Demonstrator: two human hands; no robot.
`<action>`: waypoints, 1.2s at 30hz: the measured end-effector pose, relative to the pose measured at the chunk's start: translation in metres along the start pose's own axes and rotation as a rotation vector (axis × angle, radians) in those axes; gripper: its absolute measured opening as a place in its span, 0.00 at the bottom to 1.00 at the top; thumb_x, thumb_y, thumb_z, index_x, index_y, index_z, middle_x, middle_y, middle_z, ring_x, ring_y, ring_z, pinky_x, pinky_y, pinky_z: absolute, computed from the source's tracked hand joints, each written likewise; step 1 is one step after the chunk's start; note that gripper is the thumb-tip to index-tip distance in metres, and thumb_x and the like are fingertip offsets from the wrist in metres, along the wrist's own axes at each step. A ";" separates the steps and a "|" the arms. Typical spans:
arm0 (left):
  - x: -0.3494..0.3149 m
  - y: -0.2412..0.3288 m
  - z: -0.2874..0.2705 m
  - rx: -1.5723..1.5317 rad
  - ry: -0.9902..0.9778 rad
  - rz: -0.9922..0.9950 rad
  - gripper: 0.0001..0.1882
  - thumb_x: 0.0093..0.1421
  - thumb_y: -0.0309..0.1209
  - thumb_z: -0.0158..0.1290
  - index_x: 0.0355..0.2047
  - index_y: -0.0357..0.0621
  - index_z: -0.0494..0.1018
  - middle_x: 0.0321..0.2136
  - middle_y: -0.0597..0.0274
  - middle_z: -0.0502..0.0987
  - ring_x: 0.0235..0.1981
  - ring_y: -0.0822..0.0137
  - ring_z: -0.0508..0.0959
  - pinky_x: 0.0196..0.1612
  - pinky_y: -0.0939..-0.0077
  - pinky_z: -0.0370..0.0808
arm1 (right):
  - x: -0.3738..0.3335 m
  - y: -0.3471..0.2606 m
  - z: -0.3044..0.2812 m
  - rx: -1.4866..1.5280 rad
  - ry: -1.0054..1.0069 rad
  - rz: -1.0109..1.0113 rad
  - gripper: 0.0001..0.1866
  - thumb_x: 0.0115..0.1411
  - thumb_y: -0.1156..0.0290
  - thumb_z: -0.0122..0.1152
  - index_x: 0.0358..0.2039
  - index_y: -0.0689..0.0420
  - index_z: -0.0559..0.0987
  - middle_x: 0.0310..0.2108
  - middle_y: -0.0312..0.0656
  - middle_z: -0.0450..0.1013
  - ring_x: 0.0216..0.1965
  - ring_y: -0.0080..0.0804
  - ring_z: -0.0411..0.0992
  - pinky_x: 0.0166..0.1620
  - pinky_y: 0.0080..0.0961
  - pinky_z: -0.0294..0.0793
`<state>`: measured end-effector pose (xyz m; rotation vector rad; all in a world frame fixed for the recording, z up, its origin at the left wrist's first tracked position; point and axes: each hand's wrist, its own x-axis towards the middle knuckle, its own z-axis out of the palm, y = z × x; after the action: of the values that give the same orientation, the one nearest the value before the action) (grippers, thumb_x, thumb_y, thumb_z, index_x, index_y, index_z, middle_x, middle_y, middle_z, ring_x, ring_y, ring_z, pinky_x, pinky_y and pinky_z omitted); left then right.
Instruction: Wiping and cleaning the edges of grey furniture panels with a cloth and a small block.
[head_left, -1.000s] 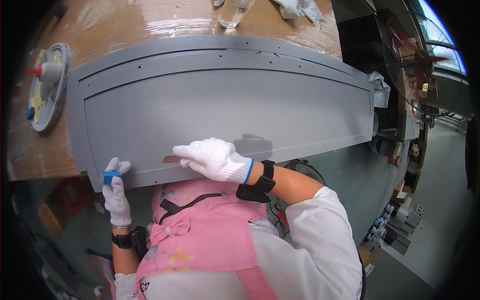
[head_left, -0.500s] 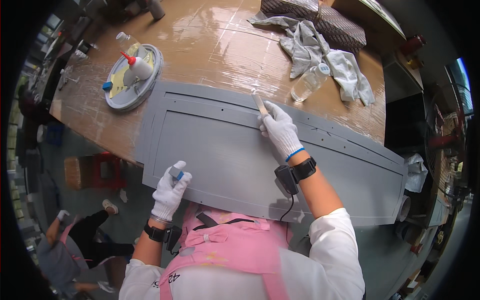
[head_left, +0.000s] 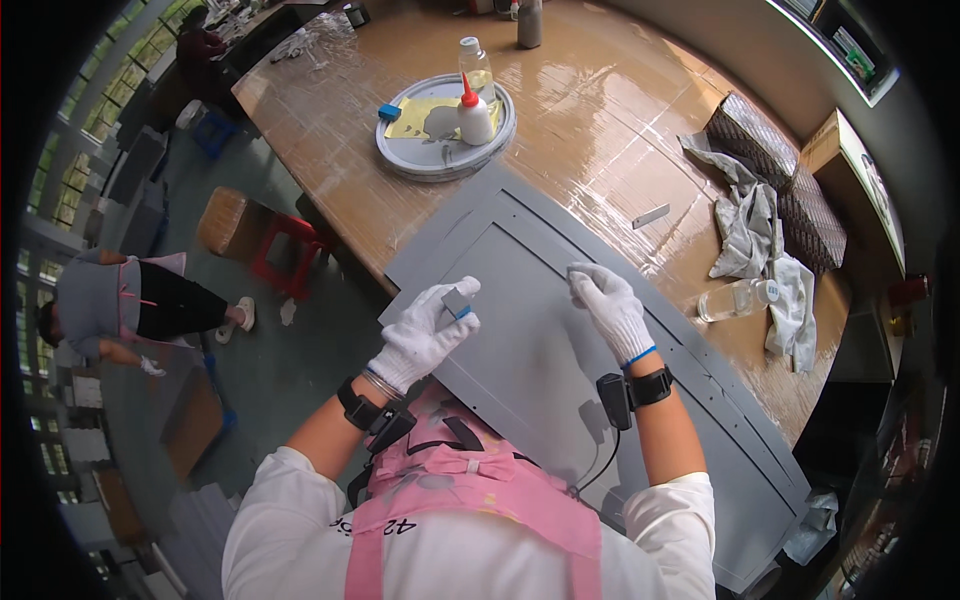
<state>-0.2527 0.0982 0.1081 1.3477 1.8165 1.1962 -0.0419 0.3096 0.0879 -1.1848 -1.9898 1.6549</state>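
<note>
A small grey-and-blue block is pinched in my left hand, which wears a white knit glove, over the left part of a large grey panel. My right hand, gloved too, is above the panel with its fingers drawn together. Its fingertips look greyish, and I cannot make out whether anything is between them. Beyond the panel a small flat scraper lies on the wrapped table. The panel has recessed lines and small dark holes along its far border.
A round lid bears a red-tipped white bottle, a clear bottle, yellow paper and a blue block. Grey rags and another clear bottle lie on the right. A person and a red stool are at left.
The scraper has left my right hand and lies on the table. My view has turned left, and both hands are closer together. My left hand still holds the block.
</note>
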 end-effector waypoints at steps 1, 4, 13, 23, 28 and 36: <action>0.002 0.001 -0.002 0.075 0.004 0.066 0.27 0.64 0.33 0.59 0.60 0.37 0.65 0.52 0.59 0.73 0.53 0.67 0.74 0.58 0.70 0.71 | -0.007 -0.003 0.018 0.314 -0.186 0.065 0.24 0.68 0.58 0.55 0.54 0.66 0.74 0.47 0.48 0.76 0.43 0.37 0.77 0.48 0.28 0.75; 0.003 0.003 -0.002 -0.134 0.010 0.067 0.29 0.63 0.34 0.60 0.61 0.37 0.63 0.56 0.56 0.71 0.58 0.64 0.71 0.62 0.67 0.68 | -0.018 -0.012 0.068 0.779 -0.499 0.123 0.28 0.70 0.55 0.52 0.57 0.68 0.70 0.50 0.46 0.73 0.47 0.33 0.75 0.49 0.29 0.75; 0.033 -0.027 -0.055 -0.027 -0.110 0.079 0.38 0.60 0.47 0.61 0.64 0.40 0.61 0.61 0.50 0.67 0.62 0.54 0.67 0.64 0.62 0.65 | 0.008 -0.054 0.139 1.008 -0.641 0.197 0.22 0.70 0.56 0.52 0.53 0.61 0.72 0.42 0.40 0.74 0.38 0.30 0.75 0.44 0.28 0.78; 0.087 -0.155 -0.184 0.210 0.097 -0.002 0.31 0.60 0.44 0.60 0.59 0.42 0.67 0.55 0.49 0.73 0.58 0.50 0.71 0.61 0.61 0.67 | 0.120 -0.120 0.180 1.205 -0.058 0.303 0.17 0.70 0.59 0.53 0.51 0.57 0.70 0.36 0.42 0.72 0.29 0.25 0.70 0.35 0.24 0.75; 0.111 -0.197 -0.216 0.014 0.128 -0.113 0.25 0.61 0.37 0.60 0.56 0.40 0.69 0.50 0.50 0.75 0.50 0.56 0.78 0.54 0.65 0.75 | 0.158 -0.155 0.207 1.254 -0.027 0.323 0.16 0.70 0.59 0.53 0.50 0.56 0.70 0.35 0.42 0.72 0.29 0.25 0.69 0.33 0.22 0.74; 0.133 -0.232 -0.235 -0.094 0.053 -0.152 0.17 0.64 0.30 0.56 0.52 0.38 0.73 0.41 0.54 0.79 0.40 0.64 0.81 0.45 0.72 0.78 | 0.220 -0.149 0.223 0.679 0.161 0.096 0.19 0.66 0.71 0.56 0.57 0.60 0.70 0.39 0.46 0.73 0.32 0.33 0.73 0.37 0.28 0.77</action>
<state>-0.5939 0.1277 0.0093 1.1153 1.8396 1.2294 -0.3885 0.3220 0.0988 -1.1011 -1.1317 1.9728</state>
